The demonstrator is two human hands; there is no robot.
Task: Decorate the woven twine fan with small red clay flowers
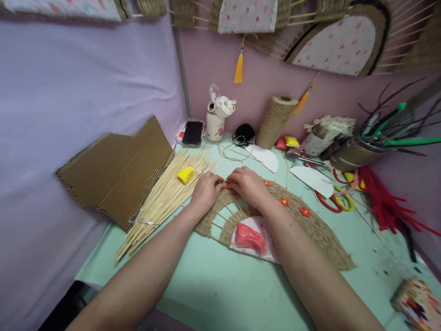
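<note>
A woven twine fan (310,230) lies on the table, with small red flowers with yellow centres (284,202) set along its outer band. At the band's upper left, my left hand (206,189) is closed, its thumb and fingertips pinching at a small red flower (226,185). My right hand (248,185) meets it from the other side, fingers curled together at the same flower. The fingers partly hide that flower. A clear packet of coral-red clay (251,238) rests on the fan's patterned inner panel, beside my right forearm.
Left of the fan lie thin bamboo sticks (161,197) with a yellow clay packet (186,174), and folded cardboard (117,170). Behind stand a white bottle (215,124) and twine spool (275,122). Scissors (330,202) and a tool-filled pot (358,154) are at right.
</note>
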